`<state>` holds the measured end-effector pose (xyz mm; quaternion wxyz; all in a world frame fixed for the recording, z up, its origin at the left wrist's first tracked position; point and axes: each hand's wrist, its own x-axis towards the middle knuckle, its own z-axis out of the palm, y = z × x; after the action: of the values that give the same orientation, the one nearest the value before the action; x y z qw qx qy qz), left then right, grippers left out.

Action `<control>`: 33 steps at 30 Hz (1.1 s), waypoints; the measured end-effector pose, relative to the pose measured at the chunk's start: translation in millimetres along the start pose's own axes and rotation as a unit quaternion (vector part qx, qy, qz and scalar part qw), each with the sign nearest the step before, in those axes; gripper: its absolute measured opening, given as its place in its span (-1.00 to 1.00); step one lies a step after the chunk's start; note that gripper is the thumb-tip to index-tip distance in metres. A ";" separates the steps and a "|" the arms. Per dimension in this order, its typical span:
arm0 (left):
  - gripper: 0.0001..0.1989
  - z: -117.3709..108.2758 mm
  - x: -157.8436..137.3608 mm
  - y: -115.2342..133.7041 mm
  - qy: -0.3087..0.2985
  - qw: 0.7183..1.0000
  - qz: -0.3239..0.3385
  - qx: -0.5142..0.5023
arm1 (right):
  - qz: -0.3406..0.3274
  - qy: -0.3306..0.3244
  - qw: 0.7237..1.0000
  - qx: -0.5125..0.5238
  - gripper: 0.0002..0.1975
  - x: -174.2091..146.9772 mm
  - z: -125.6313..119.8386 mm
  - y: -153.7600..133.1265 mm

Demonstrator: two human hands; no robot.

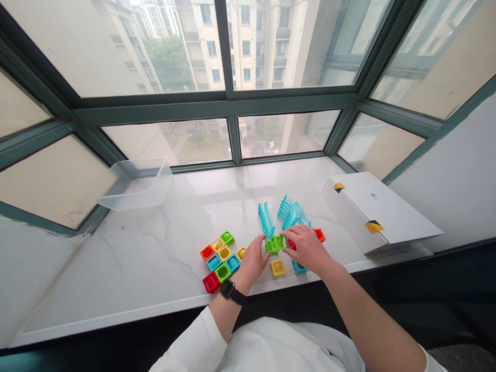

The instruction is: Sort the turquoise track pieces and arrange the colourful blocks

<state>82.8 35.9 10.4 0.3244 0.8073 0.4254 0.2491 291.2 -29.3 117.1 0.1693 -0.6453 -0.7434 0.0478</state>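
Pinching the green block (276,244) with the fingers of my left hand (253,262) and right hand (308,247), I have it just on the far side of the yellow block (278,267), over the white sill (163,268). To do this well, I should hold its sides, keep it flat and squeeze softly. The white box (391,217) at right has a mark (374,196) too small to read.

white top (271,341) | white sleeves (194,338) | left wrist (241,281): black watch (232,292), squarish dark screen (227,288), black strap (239,298)
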 end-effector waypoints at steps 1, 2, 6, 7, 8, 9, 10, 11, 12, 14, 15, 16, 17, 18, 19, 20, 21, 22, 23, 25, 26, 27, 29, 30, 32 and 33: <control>-0.30 0.3 1.0 0.8 -0.005 1.000 -0.002 0.003 | 0.000 0.000 1.000 -0.005 -0.64 0.6 1.8 0.1; -0.28 0.1 2.0 2.0 -0.009 1.000 -0.003 0.006 | -0.001 -0.001 1.000 -0.008 -0.64 1.3 3.8 0.0; -0.27 -3.1 4.6 7.7 -0.031 0.999 -0.005 0.012 | -0.013 -0.010 1.000 -0.014 -0.65 5.4 11.4 -1.1; -0.27 -3.8 5.0 8.9 -0.036 0.999 -0.008 0.014 | -0.016 -0.016 1.000 -0.015 -0.64 6.7 13.1 -1.6; -0.27 -4.3 5.4 9.7 -0.040 0.999 -0.013 0.016 | -0.018 -0.022 0.999 -0.016 -0.64 8.0 14.5 -2.3; -0.27 -4.5 5.6 10.1 -0.043 0.999 -0.019 0.017 | -0.018 -0.029 0.999 -0.017 -0.64 9.3 15.7 -2.9; -0.28 -4.6 5.9 10.2 -0.044 0.999 -0.024 0.018 | -0.017 -0.037 0.999 -0.020 -0.64 10.6 16.7 -3.6; -0.28 -4.4 6.1 9.9 -0.045 0.998 -0.027 0.017 | -0.016 -0.046 0.999 -0.023 -0.65 11.9 17.6 -4.4; -0.28 -4.2 6.4 9.4 -0.047 0.998 -0.030 0.016 | -0.015 -0.054 0.998 -0.028 -0.65 13.1 18.4 -5.1; -0.29 -3.7 7.0 7.8 -0.049 0.998 -0.032 0.013 | -0.013 -0.067 0.997 -0.037 -0.66 15.4 20.2 -6.5; -0.29 -3.5 7.3 6.8 -0.051 0.998 -0.032 0.011 | -0.012 -0.073 0.996 -0.041 -0.66 16.5 21.1 -7.2; -0.29 -3.4 7.6 5.9 -0.053 0.998 -0.031 0.010 | -0.011 -0.077 0.996 -0.046 -0.67 17.5 22.2 -7.9; -0.29 -3.4 7.9 5.1 -0.054 0.998 -0.029 0.008 | -0.010 -0.080 0.995 -0.050 -0.68 18.3 23.3 -8.6; -0.28 -3.3 8.1 4.4 -0.055 0.998 -0.027 0.007 | -0.010 -0.082 0.995 -0.054 -0.68 19.0 24.3 -9.2; -0.28 -3.3 8.2 3.8 -0.057 0.998 -0.025 0.006 | -0.010 -0.083 0.995 -0.057 -0.69 19.6 25.3 -9.7; -0.28 -3.3 8.3 3.4 -0.058 0.998 -0.023 0.006 | -0.011 -0.084 0.995 -0.060 -0.69 20.1 26.2 -10.1; -0.28 -3.4 8.3 3.2 -0.059 0.998 -0.022 0.006 | -0.011 -0.085 0.994 -0.062 -0.69 20.5 27.0 -10.4; -0.28 -3.4 8.3 3.0 -0.060 0.998 -0.020 0.007 | -0.011 -0.087 0.994 -0.063 -0.69 20.8 27.6 -10.5; -0.28 -3.5 8.2 2.9 -0.061 0.998 -0.018 0.007 | -0.011 -0.089 0.994 -0.065 -0.69 21.0 28.0 -10.5; -0.29 -3.6 8.0 2.9 -0.062 0.998 -0.016 0.008 | -0.009 -0.092 0.993 -0.067 -0.69 21.4 28.7 -10.1; -0.29 -3.7 8.0 2.9 -0.063 0.998 -0.016 0.008 | -0.009 -0.093 0.993 -0.067 -0.69 21.5 29.0 -9.8; -0.30 -3.6 8.0 2.9 -0.063 0.998 -0.016 0.008 | -0.009 -0.094 0.993 -0.066 -0.69 21.7 29.2 -9.3; -0.30 -3.5 8.2 2.8 -0.062 0.998 -0.019 0.009 | -0.010 -0.096 0.993 -0.064 -0.68 22.0 29.6 -8.4; -0.30 -3.4 8.5 2.8 -0.062 0.998 -0.020 0.009 | -0.010 -0.098 0.993 -0.063 -0.67 22.2 29.7 -7.9; -0.30 -3.3 9.1 2.8 -0.063 0.998 -0.022 0.008 | -0.011 -0.100 0.993 -0.063 -0.66 22.6 29.9 -7.1; -0.30 -3.4 9.4 2.8 -0.063 0.998 -0.022 0.008 | -0.012 -0.100 0.993 -0.063 -0.66 22.8 30.0 -6.8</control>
<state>86.8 43.6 15.9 0.3500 0.8143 0.4236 0.1870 272.9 -3.7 95.3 0.0542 -0.6379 -0.7656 0.0633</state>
